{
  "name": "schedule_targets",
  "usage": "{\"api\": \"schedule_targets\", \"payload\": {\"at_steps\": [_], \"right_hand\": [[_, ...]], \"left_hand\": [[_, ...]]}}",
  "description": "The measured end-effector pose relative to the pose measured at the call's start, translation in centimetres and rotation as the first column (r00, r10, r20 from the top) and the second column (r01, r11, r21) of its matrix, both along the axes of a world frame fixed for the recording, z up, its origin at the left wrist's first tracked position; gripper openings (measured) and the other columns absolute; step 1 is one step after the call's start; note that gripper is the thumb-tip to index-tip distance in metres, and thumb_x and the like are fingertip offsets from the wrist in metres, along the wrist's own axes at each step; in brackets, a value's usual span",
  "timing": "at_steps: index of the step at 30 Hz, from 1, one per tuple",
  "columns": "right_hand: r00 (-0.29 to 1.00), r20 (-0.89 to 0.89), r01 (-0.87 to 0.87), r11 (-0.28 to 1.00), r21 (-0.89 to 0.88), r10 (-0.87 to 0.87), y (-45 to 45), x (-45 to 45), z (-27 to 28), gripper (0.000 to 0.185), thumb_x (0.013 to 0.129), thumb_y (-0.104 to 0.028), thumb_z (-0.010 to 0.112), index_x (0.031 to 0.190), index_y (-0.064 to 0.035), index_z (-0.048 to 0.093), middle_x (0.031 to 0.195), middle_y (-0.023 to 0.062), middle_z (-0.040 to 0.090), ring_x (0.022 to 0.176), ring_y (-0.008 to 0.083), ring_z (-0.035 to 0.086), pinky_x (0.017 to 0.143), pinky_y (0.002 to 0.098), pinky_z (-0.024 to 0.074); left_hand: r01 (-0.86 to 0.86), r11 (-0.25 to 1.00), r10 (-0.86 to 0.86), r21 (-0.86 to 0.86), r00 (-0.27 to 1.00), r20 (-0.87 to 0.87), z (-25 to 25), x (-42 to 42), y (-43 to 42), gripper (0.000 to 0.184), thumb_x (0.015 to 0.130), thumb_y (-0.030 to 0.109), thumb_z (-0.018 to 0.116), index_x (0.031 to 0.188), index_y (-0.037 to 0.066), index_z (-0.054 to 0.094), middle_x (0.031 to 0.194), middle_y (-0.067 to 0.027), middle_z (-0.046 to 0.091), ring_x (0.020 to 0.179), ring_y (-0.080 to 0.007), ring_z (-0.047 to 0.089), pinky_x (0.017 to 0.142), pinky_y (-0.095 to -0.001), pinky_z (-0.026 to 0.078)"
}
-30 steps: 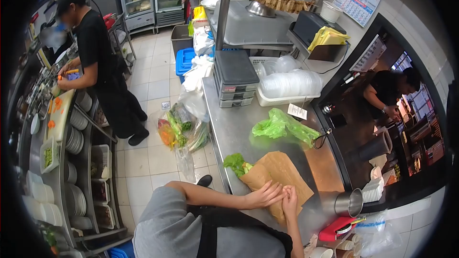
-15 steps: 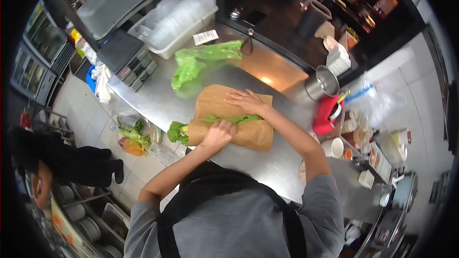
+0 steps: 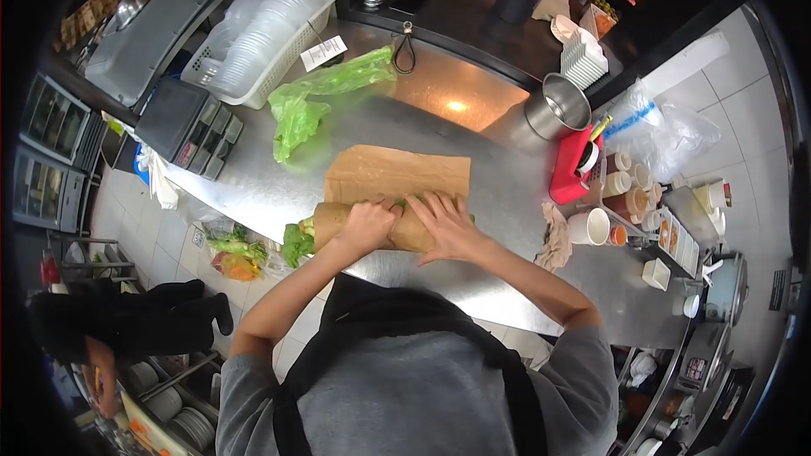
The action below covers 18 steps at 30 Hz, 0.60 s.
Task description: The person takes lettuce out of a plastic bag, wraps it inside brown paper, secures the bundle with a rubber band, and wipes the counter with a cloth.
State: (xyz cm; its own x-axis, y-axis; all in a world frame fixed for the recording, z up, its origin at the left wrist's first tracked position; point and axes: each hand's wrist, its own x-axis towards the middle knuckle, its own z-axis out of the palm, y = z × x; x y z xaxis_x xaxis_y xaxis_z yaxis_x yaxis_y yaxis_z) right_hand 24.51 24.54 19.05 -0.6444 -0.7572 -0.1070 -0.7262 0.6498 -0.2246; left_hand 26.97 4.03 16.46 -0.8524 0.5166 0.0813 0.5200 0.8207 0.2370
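Note:
A sheet of brown paper (image 3: 397, 171) lies on the steel table, its near part rolled around leafy greens (image 3: 297, 243). The leaves stick out of the roll's left end, and a little green shows at the right end; the rest is hidden inside. My left hand (image 3: 369, 225) is closed on the top edge of the roll, left of its middle. Beside it, my right hand (image 3: 445, 226) grips the roll from above, with fingertips over the far edge and thumb on the near side. The far part of the sheet is flat.
A green plastic bag (image 3: 308, 105) lies behind the paper. Farther left are a basket of clear containers (image 3: 262, 89) and a black drawer box (image 3: 190, 122). At right are a steel pot (image 3: 557, 107), a red holder (image 3: 572, 171), a crumpled cloth (image 3: 553, 238) and a white cup (image 3: 589, 226).
The near edge of the paper has been rolled farther over the greens, covering them. My right hand has come back from the flat sheet onto the roll, beside my left. The view has shifted.

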Motion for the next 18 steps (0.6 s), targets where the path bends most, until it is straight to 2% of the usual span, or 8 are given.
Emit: {"api": "schedule_targets", "payload": {"at_steps": [3, 4, 7, 10, 12, 13, 16, 18], "right_hand": [[0.980, 0.156, 0.151, 0.968, -0.199, -0.121, 0.0, 0.8, -2.3, 0.101, 0.054, -0.038, 0.080, 0.135, -0.0057, 0.029, 0.118, 0.0212, 0.048, 0.120, 0.0355, 0.040, 0.095, 0.0504, 0.0355], [0.975, 0.194, 0.149, 0.969, -0.195, -0.111, 0.1, 0.4, -3.2, 0.100, 0.054, -0.038, 0.081, 0.134, -0.0049, 0.031, 0.119, 0.0215, 0.048, 0.119, 0.0355, 0.042, 0.095, 0.0498, 0.0363], [0.937, 0.339, 0.148, 0.977, -0.154, -0.088, 0.1, -1.6, -4.4, 0.096, 0.053, -0.039, 0.081, 0.129, -0.0013, 0.036, 0.118, 0.0226, 0.049, 0.115, 0.0354, 0.045, 0.092, 0.0464, 0.0396], [0.848, 0.523, 0.162, 0.981, -0.105, -0.084, -0.4, -3.8, -3.9, 0.090, 0.053, -0.040, 0.081, 0.121, 0.0048, 0.043, 0.114, 0.0243, 0.049, 0.112, 0.0358, 0.047, 0.089, 0.0410, 0.0430], [0.775, 0.628, 0.202, 0.970, -0.135, -0.074, -0.5, -4.7, -3.6, 0.086, 0.053, -0.042, 0.081, 0.115, 0.0085, 0.047, 0.112, 0.0261, 0.048, 0.111, 0.0363, 0.047, 0.088, 0.0383, 0.0437], [0.804, 0.592, 0.186, 0.971, -0.148, -0.063, -0.5, -4.9, -3.3, 0.086, 0.053, -0.042, 0.081, 0.113, 0.0094, 0.048, 0.112, 0.0269, 0.048, 0.111, 0.0366, 0.047, 0.088, 0.0379, 0.0437], [0.852, 0.520, 0.168, 0.971, -0.172, -0.055, -0.3, -4.8, -3.5, 0.085, 0.052, -0.043, 0.081, 0.111, 0.0105, 0.051, 0.113, 0.0279, 0.047, 0.110, 0.0374, 0.047, 0.089, 0.0369, 0.0434], [0.852, 0.518, 0.195, 0.966, -0.173, -0.079, -0.2, -5.0, -4.6, 0.084, 0.051, -0.043, 0.081, 0.111, 0.0093, 0.052, 0.113, 0.0269, 0.046, 0.109, 0.0380, 0.047, 0.089, 0.0365, 0.0430]], "left_hand": [[0.031, 1.000, -0.031, 0.006, 0.998, 0.049, -0.8, -1.2, -0.1, 0.040, 0.053, 0.028, 0.080, 0.081, 0.006, 0.062, 0.085, -0.0084, 0.063, 0.086, -0.0241, 0.062, 0.067, -0.0355, 0.054], [0.036, 0.999, -0.036, 0.000, 0.997, 0.075, -0.6, -1.5, -0.1, 0.040, 0.053, 0.028, 0.080, 0.080, 0.006, 0.062, 0.086, -0.0089, 0.063, 0.087, -0.0248, 0.062, 0.067, -0.0363, 0.054], [0.030, 0.995, 0.011, -0.100, 0.924, 0.381, 2.5, -3.7, -0.4, 0.054, 0.053, 0.038, 0.081, 0.091, 0.006, 0.061, 0.086, -0.0118, 0.064, 0.091, -0.0277, 0.061, 0.074, -0.0396, 0.052], [0.114, 0.970, -0.201, 0.214, 0.871, 0.448, 0.1, -6.6, -2.2, 0.059, 0.055, 0.041, 0.081, 0.095, 0.004, 0.061, 0.097, -0.0157, 0.062, 0.096, -0.0309, 0.060, 0.081, -0.0407, 0.049], [-0.001, 0.963, -0.149, 0.270, 0.832, 0.534, -0.4, -7.3, -3.3, 0.061, 0.057, 0.045, 0.080, 0.099, 0.005, 0.061, 0.103, -0.0169, 0.059, 0.096, -0.0309, 0.060, 0.084, -0.0406, 0.047], [-0.060, 0.954, -0.125, 0.293, 0.809, 0.575, -0.4, -7.6, -3.8, 0.062, 0.058, 0.046, 0.080, 0.100, 0.005, 0.061, 0.106, -0.0176, 0.058, 0.096, -0.0308, 0.059, 0.086, -0.0406, 0.046], [-0.059, 0.956, 0.000, 0.287, 0.980, 0.199, -0.5, -5.5, -5.1, 0.066, 0.064, 0.056, 0.074, 0.105, 0.007, 0.059, 0.113, -0.0170, 0.054, 0.096, -0.0316, 0.059, 0.085, -0.0422, 0.046], [-0.136, 0.975, 0.107, 0.173, 0.980, 0.166, -0.6, -4.0, -5.1, 0.070, 0.065, 0.063, 0.067, 0.106, 0.007, 0.057, 0.101, -0.0184, 0.058, 0.094, -0.0332, 0.060, 0.083, -0.0425, 0.047]]}}
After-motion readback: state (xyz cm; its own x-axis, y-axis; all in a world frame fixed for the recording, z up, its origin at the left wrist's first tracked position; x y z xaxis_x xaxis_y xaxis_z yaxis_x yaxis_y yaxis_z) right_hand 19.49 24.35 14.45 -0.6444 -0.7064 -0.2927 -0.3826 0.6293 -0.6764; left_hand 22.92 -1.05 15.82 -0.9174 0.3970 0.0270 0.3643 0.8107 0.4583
